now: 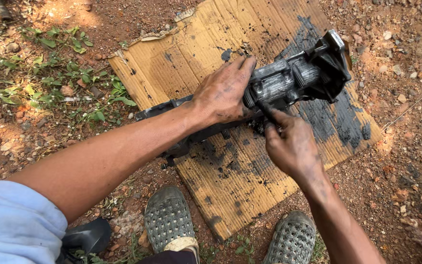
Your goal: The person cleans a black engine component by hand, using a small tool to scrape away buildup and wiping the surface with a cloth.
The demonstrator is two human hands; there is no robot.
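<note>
A long, greasy metal machine part (pixel 289 80) lies across a sheet of oil-stained cardboard (pixel 196 54) on the ground. My left hand (pixel 223 93) rests on top of the part near its middle, fingers pressed against the ribbed grey housing. My right hand (pixel 291 144) is just below the housing and pinches a small dark tool (pixel 265 110) whose tip touches the part's underside. Both hands are smeared with black grease. The part's far end carries a dark bracket (pixel 330 61).
The cardboard lies on red gravelly soil (pixel 401 122). Green weeds (pixel 64 73) grow at the left. My two feet in grey perforated shoes (pixel 169 220) stand at the cardboard's near edge. A dark object (pixel 86 237) sits by my left foot.
</note>
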